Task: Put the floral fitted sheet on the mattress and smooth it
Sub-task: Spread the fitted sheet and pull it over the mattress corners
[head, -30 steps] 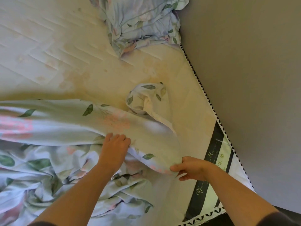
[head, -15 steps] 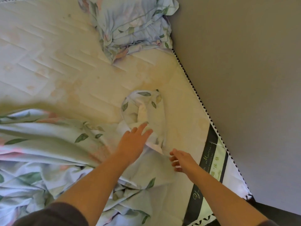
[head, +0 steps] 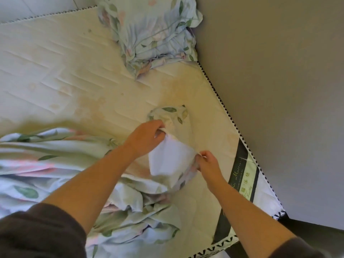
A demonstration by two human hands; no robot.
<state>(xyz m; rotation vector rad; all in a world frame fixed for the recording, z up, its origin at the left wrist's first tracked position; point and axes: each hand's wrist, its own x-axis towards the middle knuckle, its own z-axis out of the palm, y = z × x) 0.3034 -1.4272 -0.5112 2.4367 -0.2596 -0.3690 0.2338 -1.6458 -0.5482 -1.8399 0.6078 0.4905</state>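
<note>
The floral fitted sheet [head: 46,155], pale blue with green leaves and pink blooms, lies bunched over the near left of the bare cream quilted mattress [head: 61,77]. One corner of it is turned up, showing its white underside near the mattress's right edge. My left hand [head: 145,136] grips the sheet's hem at the top of that white flap. My right hand [head: 206,162] pinches the hem at the flap's right side. The flap is stretched between both hands.
A floral pillow [head: 152,30] lies at the far right corner of the mattress. A grey wall [head: 279,90] runs along the mattress's right edge, which has black-and-white piping and a dark label [head: 242,175]. Pale floor tiles [head: 37,6] show beyond the far edge.
Both hands let go of the lower sheet folds, reached forward to the upturned corner and took hold of its hem. The white underside is now spread between them.
</note>
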